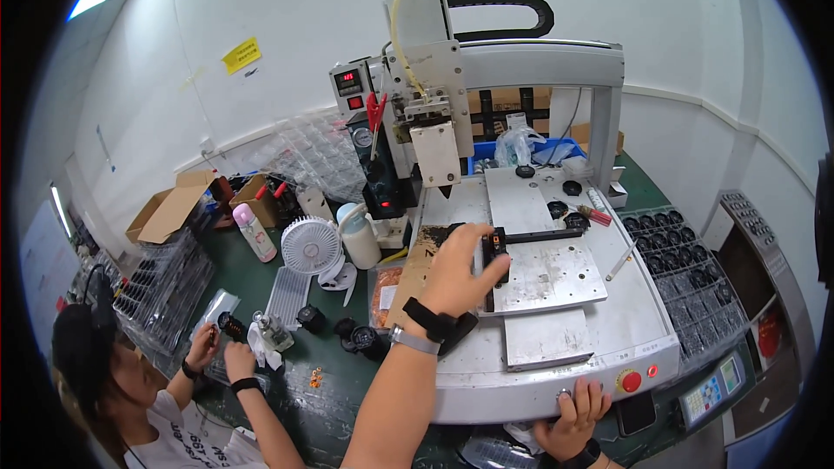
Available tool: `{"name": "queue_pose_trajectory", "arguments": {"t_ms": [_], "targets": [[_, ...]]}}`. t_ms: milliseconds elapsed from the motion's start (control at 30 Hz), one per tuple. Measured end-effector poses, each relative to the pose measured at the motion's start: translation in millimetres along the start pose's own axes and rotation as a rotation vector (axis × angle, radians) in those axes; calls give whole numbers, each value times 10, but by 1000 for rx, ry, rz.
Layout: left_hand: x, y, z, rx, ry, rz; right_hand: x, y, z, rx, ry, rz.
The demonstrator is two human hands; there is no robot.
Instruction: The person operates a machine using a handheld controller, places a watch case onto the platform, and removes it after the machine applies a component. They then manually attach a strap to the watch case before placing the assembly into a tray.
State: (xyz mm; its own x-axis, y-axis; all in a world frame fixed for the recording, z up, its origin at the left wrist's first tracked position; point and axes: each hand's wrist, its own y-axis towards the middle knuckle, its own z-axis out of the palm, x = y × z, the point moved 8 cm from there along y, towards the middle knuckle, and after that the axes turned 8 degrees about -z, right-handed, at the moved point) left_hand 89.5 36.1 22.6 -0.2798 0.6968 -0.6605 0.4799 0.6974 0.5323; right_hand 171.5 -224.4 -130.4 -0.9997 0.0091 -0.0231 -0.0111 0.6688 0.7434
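Observation:
My left hand (460, 271) reaches over the metal plate (556, 274) of a benchtop machine. Its thumb and fingers close around a black block with small orange parts (496, 247), set at the plate's left edge. Part of the block is hidden by the hand. Above hangs the machine's tool head (434, 156), its dark pointed tip apart from my hand. Lower right, my right hand (575, 419) rests on the machine's front panel, its fingers bent and slightly apart at a round silver button (565, 393). Nothing shows in that hand.
A red emergency stop button (629, 380) sits right of my right hand. Trays of round black parts (673, 252) stand at the right, a keypad controller (714, 391) below them. Left are a white fan (313, 247) and a co-worker's hands (221, 352) with a black cylindrical part (231, 326).

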Motion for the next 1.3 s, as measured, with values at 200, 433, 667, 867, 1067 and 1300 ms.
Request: {"name": "queue_pose_trajectory", "arguments": {"t_ms": [200, 433, 667, 867, 1067, 1300], "targets": [[441, -20, -253, -145, 290, -286, -15, 7, -4, -14, 1, 1], [678, -158, -200, 141, 656, -644, -5, 19, -10, -22, 23, -7], [928, -177, -148, 326, 591, -791, -46, -101, 45, -15, 55, 18], [928, -155, -186, 256, 627, -758, -19, -14, -13, -19, 11, -4], [723, -119, -301, 67, 602, -776, -32, -64, 33, -17, 32, 10], [739, -90, -394, -115, 427, -758, -40, -75, 52, -16, 50, 16]]}}
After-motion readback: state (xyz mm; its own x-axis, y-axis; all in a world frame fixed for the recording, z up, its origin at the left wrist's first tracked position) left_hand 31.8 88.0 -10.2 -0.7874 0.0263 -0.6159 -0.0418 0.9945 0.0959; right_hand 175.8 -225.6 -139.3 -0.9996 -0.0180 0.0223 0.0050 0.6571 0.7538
